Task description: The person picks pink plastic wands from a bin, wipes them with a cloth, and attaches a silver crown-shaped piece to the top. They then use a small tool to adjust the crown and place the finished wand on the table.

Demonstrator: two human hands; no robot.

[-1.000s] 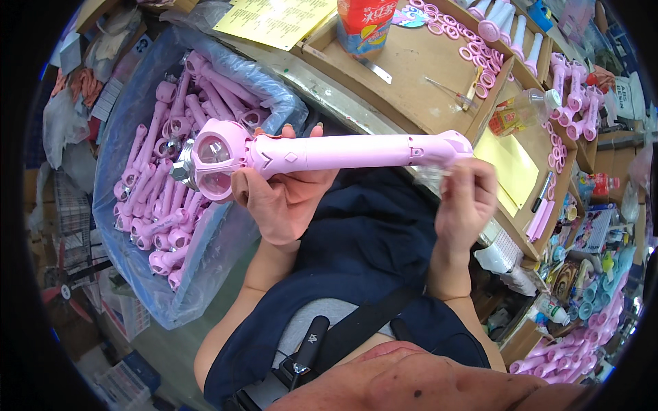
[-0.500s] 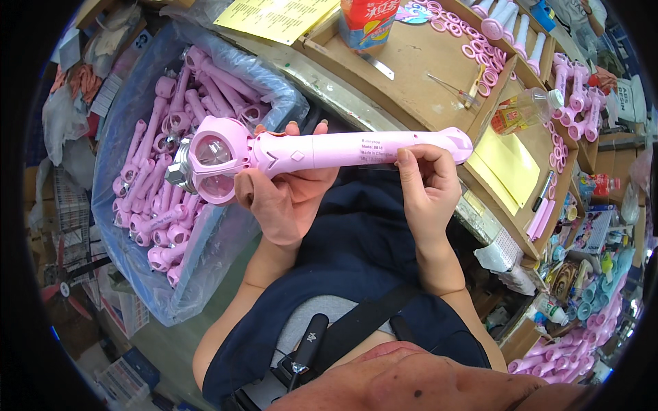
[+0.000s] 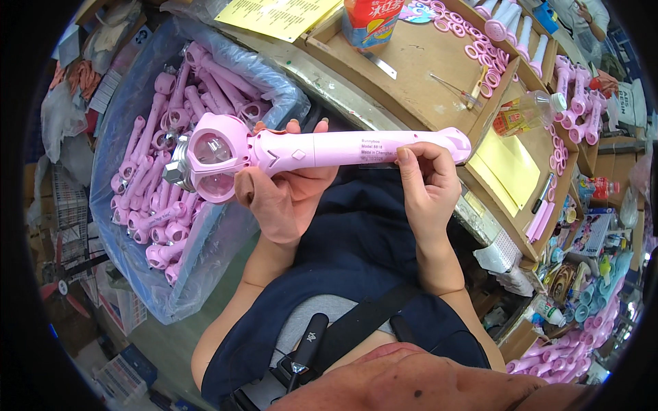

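A pink toy wand (image 3: 336, 148) lies level across the front of me, its round clear-windowed head at the left and its looped handle end at the right. Small dark print shows on the handle. My left hand (image 3: 291, 198), partly covered by a salmon-coloured cloth, is closed round the neck of the wand from below, with fingertips showing behind it. At the handle's lower edge, my right hand (image 3: 430, 181) is closed, thumb against bent fingers, beside the print. A silver faceted piece (image 3: 179, 164) caps the wand's far left tip.
On the left, a blue plastic-lined bin (image 3: 199, 291) holds many similar pink wands. A wooden tray (image 3: 411, 89) at the upper right carries pink rings, a screwdriver (image 3: 452, 85), a bottle (image 3: 524, 113) and yellow paper (image 3: 506, 171). More pink parts (image 3: 562, 353) are piled at lower right.
Both hands keep the same hold on the wand. The view has shifted very slightly, and a person at the upper right edge shows more.
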